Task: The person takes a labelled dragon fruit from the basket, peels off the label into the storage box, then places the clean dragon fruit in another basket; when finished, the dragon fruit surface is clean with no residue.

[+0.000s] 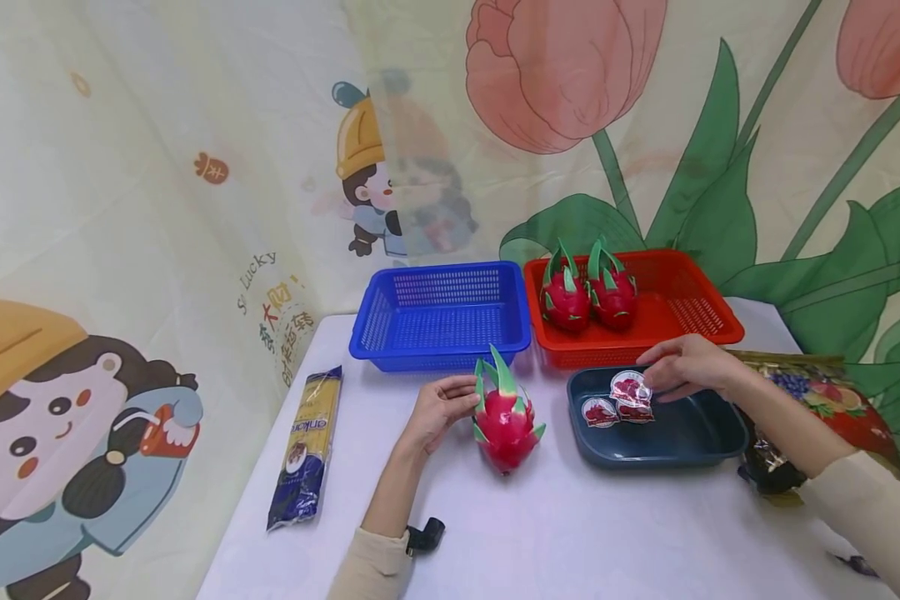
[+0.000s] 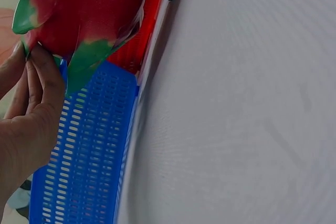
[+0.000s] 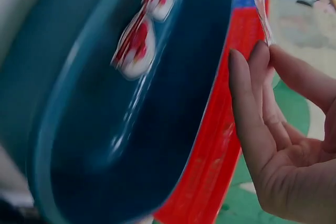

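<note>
A red dragon fruit [image 1: 507, 421] with green-tipped scales stands on the white table, its leafy crown pointing up and back. My left hand [image 1: 441, 410] pinches one of its green scales between thumb and fingers, as the left wrist view shows close up. Over the dark teal tray [image 1: 690, 429], my right hand [image 1: 682, 367] pinches a round sticker [image 1: 630, 388] with a dragon fruit picture by its edge. In the right wrist view that sticker [image 3: 262, 11] appears edge-on above the fingertips. Two more such stickers, one of them [image 1: 599, 412] at the left, lie inside the tray.
Behind stand a blue basket [image 1: 442, 362] and a red basket [image 1: 690, 325]; the red one holds two dragon fruits [image 1: 566, 296]. A pasta packet [image 1: 307, 450] lies at the left. A printed bag [image 1: 832, 392] lies at the right, behind my right forearm.
</note>
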{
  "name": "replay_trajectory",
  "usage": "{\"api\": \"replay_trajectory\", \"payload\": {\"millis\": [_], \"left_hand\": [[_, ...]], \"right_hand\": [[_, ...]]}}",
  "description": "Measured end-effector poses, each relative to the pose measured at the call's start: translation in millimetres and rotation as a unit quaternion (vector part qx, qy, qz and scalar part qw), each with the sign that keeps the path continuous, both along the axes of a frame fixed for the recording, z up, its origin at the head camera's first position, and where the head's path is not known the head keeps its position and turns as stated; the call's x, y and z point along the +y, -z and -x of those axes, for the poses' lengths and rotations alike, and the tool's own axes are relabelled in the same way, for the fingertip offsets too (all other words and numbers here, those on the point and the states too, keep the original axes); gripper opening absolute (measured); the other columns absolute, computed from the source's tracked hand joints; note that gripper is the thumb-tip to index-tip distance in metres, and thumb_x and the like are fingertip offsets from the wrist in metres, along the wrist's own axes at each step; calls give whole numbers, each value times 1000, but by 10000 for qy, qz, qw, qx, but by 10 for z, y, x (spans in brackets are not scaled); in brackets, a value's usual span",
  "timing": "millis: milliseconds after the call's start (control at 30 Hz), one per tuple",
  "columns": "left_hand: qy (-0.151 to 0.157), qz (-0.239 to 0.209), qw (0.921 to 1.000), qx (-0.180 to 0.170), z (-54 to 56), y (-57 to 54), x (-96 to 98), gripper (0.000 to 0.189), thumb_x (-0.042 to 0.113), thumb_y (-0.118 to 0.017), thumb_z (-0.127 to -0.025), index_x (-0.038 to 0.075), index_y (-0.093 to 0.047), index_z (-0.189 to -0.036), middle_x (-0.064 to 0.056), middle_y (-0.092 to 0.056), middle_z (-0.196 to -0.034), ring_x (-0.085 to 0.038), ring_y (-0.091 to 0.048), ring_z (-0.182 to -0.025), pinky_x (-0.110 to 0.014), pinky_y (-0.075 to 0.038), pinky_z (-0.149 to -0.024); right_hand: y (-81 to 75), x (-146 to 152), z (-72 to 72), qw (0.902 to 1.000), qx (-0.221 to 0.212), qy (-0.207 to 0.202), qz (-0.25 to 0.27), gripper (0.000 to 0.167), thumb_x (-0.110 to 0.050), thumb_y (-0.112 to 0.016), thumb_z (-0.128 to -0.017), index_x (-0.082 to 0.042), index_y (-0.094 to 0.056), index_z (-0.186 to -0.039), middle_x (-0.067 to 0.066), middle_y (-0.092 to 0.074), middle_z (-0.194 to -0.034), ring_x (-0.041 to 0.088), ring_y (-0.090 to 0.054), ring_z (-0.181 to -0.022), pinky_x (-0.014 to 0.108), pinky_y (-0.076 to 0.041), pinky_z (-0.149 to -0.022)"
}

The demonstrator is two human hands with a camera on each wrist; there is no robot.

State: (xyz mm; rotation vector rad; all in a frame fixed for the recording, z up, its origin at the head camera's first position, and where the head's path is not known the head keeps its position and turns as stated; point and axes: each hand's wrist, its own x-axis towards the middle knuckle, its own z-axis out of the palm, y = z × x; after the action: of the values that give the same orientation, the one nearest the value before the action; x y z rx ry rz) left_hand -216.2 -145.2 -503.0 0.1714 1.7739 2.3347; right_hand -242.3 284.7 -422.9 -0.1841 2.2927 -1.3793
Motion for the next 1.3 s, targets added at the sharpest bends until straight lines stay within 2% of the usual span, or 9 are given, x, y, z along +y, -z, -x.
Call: {"api": "replay_trajectory", "payload": {"millis": [300,533,733,933,1133,1300], "left_hand": [[-41,1,10000,-71,-1,13,-6,40,-12,-69,-92,-18,-59,-131,-3,-75,-96,-12,-73,-88,-28,-64,-81],[-6,-14,10000,-84,1,34,-4,40,-12,-68,-92,-18,-59,-131,-2,-76,-96,-12,-74,-88,-28,-63,-82],[-9,-29,10000,-23,8,38,-11,35,-11,-69,-93,-13,-65,-127,-4,-77,-98,-13,-74,-89,-28,-63,-81],[29,-13,10000,6,10,33,-21,36,-10,-69,-93,-14,-64,-128,-3,-76,-97,-13,-74,-89,-28,-63,-81],[64,-39,10000,7,8,37,-23,35,-11,-69,-93,-13,-64,-128,-3,-76,-97,-12,-74,-88,-28,-63,-82],[56,-58,10000,-1,5,34,-22,35,-10,-69,-93,-13,-64,-128,-3,-77,-97,-12,-74,-89,-28,-63,-82]], "right_hand": [[74,110,136,9959,-403,-363,-720,49,-12,-76,-93,14,-59,-131,18,-77,-102,34,-77,-91,52,-64,-83],[171,100,187,9905,-777,-759,-842,39,-6,-78,-90,12,-65,-122,18,-77,-96,34,-77,-86,49,-65,-77],[310,15,156,9871,-726,-942,-1069,31,-1,-77,-88,8,-70,-117,16,-77,-91,32,-78,-80,44,-66,-71],[418,-38,130,9829,-518,-992,-1459,27,1,-77,-87,6,-72,-113,14,-76,-86,31,-77,-74,44,-66,-67],[454,-32,142,9803,-401,-1104,-1590,24,0,-75,-89,4,-73,-112,13,-77,-88,30,-77,-77,45,-66,-67],[401,-9,146,9826,-455,-1070,-1448,26,-1,-76,-90,5,-73,-115,16,-78,-92,31,-77,-79,45,-66,-69]]}}
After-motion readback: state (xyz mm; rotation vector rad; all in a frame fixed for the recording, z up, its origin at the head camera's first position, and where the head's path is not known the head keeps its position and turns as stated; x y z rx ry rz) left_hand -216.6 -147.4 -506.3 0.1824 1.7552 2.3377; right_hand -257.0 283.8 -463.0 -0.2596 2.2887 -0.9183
